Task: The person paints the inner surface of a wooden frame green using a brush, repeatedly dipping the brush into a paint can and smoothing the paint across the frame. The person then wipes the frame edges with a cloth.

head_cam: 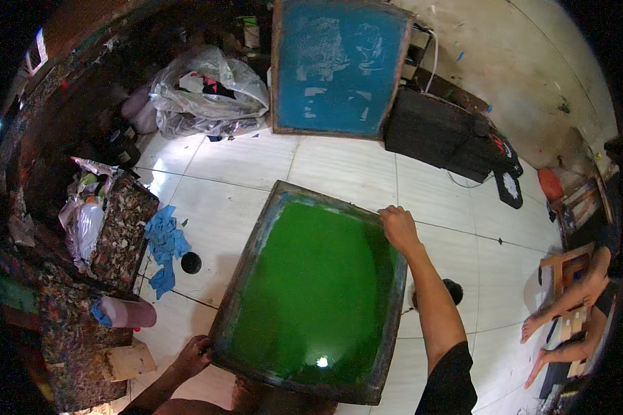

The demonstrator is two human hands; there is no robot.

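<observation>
A wooden-framed silkscreen with green coating lies across the middle, tilted in the view. My right hand grips its far right corner, fingers over the frame's edge. At the near left corner, my left hand holds the frame, its fingertips partly hidden at the edge. Light glares off the glossy green surface near its lower end. My legs show beneath the screen's near edge. Behind the screen, to the right, a dark round object is partly covered by my right forearm.
A blue screen leans upright ahead, beside a clear plastic bag and black boxes. Blue rags, a black round lid and a pink-filled bottle are at left. A seated person's bare legs extend in at right.
</observation>
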